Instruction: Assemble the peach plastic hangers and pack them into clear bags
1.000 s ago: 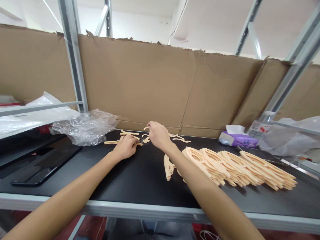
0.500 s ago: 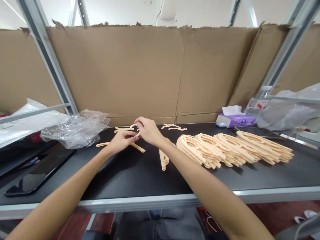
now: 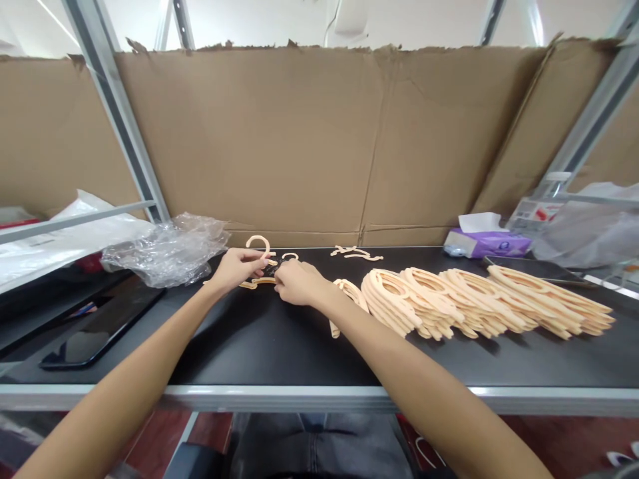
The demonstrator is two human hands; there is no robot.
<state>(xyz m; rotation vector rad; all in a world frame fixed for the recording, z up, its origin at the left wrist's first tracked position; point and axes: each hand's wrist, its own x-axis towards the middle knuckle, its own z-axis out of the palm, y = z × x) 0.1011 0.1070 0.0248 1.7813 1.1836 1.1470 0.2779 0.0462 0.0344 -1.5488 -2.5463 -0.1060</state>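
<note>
My left hand pinches a cream plastic hanger hook, its curved end standing up above the fingers. Just right of it, my right hand is closed with fingertips pointing down and left; what they grip is hidden. A cream hanger arm lies between the two hands and meets the right fingertips. Behind the right hand shows a second curved hook piece. Beside my right forearm rests a cream hanger, partly covered by the arm.
Several fanned stacks of cream hangers lie to the right. Small loose pieces sit at the back. A purple tissue pack stands back right. Crumpled clear plastic and a black phone-like slab are on the left. Cardboard walls the back.
My hands have moved apart from close together. The hook now stands upright in my left hand, and my right hand has dropped lower beside the hanger arm. The view has shifted slightly.
</note>
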